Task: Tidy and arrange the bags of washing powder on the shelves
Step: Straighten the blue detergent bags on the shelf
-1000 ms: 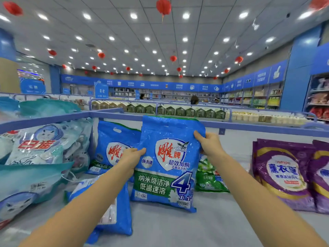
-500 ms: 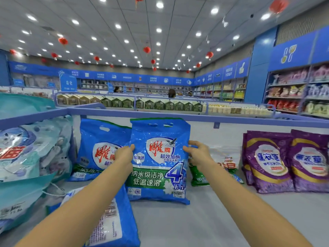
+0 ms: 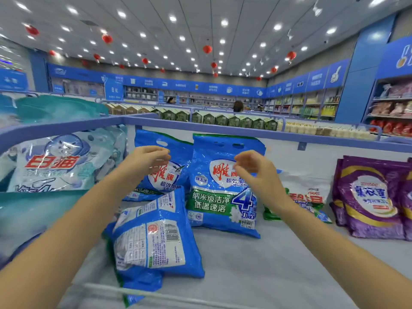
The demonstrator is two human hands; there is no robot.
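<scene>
Left hand grip loosely curled, empty, motion-blurred. Right hand likewise, hovers before upright blue washing-powder bag at far middle of shelf. Both forearms extended forward.

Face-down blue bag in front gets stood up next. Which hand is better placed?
Likely left. The left hand holds nothing, and its forearm runs right beside the face-down bag. The right hand, also empty, hovers before the upright bag, farther off.

three blue bags, at least two purple bags, one green-white bag
</scene>
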